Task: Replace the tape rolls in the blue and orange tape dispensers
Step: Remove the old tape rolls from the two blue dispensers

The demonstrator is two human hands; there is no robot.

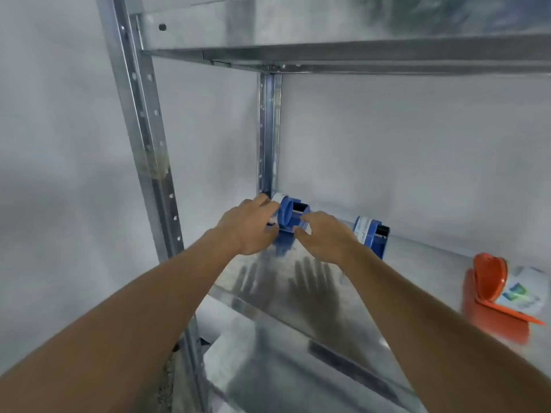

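1. The left hand (247, 226) curls its fingers round the left side of a blue tape dispenser (290, 222), at the back left corner of the metal shelf (343, 317), beside the rear upright (269, 132).
2. A white tape roll (278, 198) shows at that dispenser's left edge; whether it is seated on the hub cannot be told.
3. The right hand (323, 234) pinches the dispenser's right side, fingers bent round it.
4. A second blue dispenser (371, 232) stands further right, near the shelf's back edge, already carrying a roll.
5. An orange dispenser (492, 293) lies at the right, a roll beside or in it.
6. Likely step: working the roll on the first blue dispenser. Next calls for steadying the body with one hand while the other slides the roll along the hub.
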